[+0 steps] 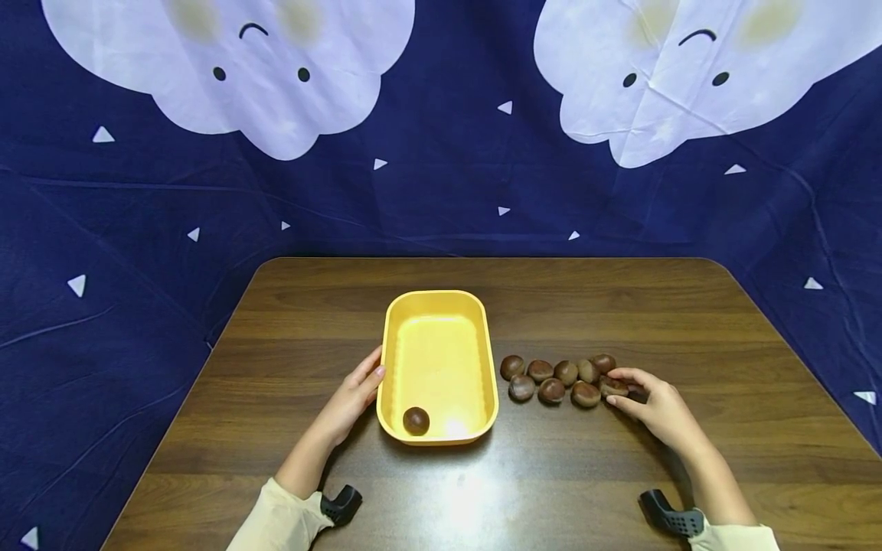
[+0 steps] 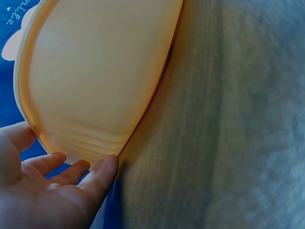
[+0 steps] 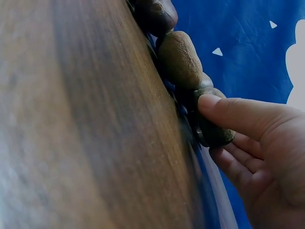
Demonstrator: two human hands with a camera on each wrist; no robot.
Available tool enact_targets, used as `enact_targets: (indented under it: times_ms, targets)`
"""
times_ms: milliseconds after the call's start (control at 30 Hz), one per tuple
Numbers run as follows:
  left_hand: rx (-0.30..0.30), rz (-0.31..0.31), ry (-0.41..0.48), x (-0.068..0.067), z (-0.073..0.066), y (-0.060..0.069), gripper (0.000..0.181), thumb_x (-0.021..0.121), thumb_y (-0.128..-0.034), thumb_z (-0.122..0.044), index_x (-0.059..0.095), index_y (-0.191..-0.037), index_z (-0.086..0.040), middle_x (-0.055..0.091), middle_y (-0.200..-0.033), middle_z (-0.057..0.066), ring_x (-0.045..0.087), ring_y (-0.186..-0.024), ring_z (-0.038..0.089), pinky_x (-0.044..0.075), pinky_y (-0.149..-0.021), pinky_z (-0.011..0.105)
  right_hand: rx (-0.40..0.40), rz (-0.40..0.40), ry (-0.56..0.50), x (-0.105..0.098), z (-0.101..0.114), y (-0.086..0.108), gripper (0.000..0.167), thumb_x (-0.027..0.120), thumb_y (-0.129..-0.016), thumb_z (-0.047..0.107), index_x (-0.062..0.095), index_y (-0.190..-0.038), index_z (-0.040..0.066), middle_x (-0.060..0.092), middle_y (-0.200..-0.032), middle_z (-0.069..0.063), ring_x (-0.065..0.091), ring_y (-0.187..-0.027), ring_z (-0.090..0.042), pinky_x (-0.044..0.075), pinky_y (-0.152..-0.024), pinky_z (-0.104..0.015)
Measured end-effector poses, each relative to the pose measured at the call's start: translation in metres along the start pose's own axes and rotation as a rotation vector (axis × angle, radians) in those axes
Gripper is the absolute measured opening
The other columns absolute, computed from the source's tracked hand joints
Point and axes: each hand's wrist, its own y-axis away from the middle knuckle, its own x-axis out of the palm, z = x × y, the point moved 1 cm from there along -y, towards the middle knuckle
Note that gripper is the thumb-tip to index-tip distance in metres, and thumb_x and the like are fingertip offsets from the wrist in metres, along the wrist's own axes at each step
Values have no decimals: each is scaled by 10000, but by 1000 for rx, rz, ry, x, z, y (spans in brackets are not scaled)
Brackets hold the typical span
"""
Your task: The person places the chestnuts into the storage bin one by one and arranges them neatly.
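A yellow, rounded-rectangular tray with raised walls [image 1: 437, 360] rests on the brown wood-grain surface [image 1: 310, 306], its long sides running away from the person. One glossy dark-brown round chestnut [image 1: 416, 421] lies inside, near the tray's near left corner.

The left hand [image 1: 351, 396] is at the tray's left side. Its grip is loose: the fingers, slightly bent, rest against the outer wall, with the thumb at the rim.

To the right of the tray, nine more chestnuts lie close together in two uneven rows, five in the farther row and four in the nearer one. The right hand [image 1: 654, 405] is at the right end of the nearer row. Its grip is closed on the brown chestnut at that end [image 1: 613, 387], pinched between thumb and fingers; whether it is lifted clear of the surface cannot be told. A lighter tan-brown chestnut [image 3: 180, 58] shows near the thumb in the right wrist view.

Both arms wear pale cream sleeves [image 1: 279, 520], and a black device [image 1: 342, 505] sits at each wrist. Behind the surface hangs a dark-blue cloth backdrop [image 1: 441, 191] printed with upside-down white clouds [image 1: 234, 99] and small white triangles [image 1: 506, 107].
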Motion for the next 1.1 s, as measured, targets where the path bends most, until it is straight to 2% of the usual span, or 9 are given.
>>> enact_targets:
  times_ms: [233,500,733,933,1100]
  targets:
    - [6,3,6,0,-1,1,544,411,-967,-257,198,-1428,-62,206,-1448,146,311,-1246,311,279,-1001,456,-28,-40,-20,-3,6,-2,338,738,-732,66,612,-1045,34,629,-979,-118,544,-862,-71,409,-726,-85]
    - [12,4,-1,0,-1,2,561,415,-966,-263,187,-1426,-40,193,-1448,169,307,-1245,326,277,-999,458,-70,-34,-78,-5,13,-9,353,724,-741,42,594,-1070,24,611,-1015,-116,481,-922,83,415,-768,-73]
    - [14,10,-4,0,-1,1,549,405,-971,-243,182,-1426,-33,195,-1447,176,304,-1246,330,277,-997,472,-117,-28,-82,-5,28,-20,370,732,-731,42,600,-1076,42,620,-1003,-70,525,-906,4,398,-785,-75]
    - [2,0,-5,0,-1,3,534,398,-973,-222,187,-1425,-33,198,-1447,174,299,-1249,321,273,-1000,472,-172,3,-75,4,46,-34,363,732,-734,54,611,-1076,46,622,-1009,-51,551,-872,-56,462,-723,-179]
    - [15,2,-9,1,-3,2,523,390,-975,-211,190,-1425,-34,198,-1446,176,310,-1243,330,285,-993,474,-215,16,-94,12,64,-45,361,741,-726,60,623,-1067,61,621,-1036,-32,539,-942,-67,402,-790,-129]
